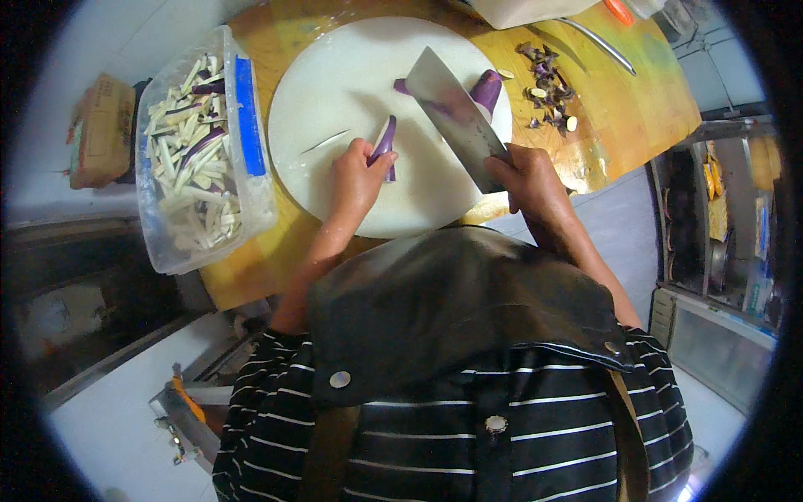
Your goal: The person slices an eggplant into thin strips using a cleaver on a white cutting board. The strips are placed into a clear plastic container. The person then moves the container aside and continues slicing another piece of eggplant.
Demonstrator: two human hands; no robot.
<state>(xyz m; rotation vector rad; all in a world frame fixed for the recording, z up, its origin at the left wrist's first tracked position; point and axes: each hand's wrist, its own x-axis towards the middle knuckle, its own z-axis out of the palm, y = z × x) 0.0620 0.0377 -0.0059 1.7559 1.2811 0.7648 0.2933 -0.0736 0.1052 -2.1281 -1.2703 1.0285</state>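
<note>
My left hand (364, 176) holds a purple-skinned eggplant piece (387, 139) with a pale cut face, over a round white cutting board (332, 69). A thin pale sliver (325, 141) lies left of it on the board. My right hand (530, 176) grips a cleaver (453, 122) at its handle; the broad blade slants up and to the left over the board. Behind the blade, a thick eggplant piece (487, 90) rests near the board's right edge, and a purple end (401, 86) shows left of the blade, partly hidden.
A clear plastic tub (257, 207) of eggplant strips (197, 138) stands left of the board. Dark eggplant caps and trimmings (552, 88) lie on the wooden table (652, 81) to the right. A curved metal handle (599, 44) and a white container (527, 9) are at the back.
</note>
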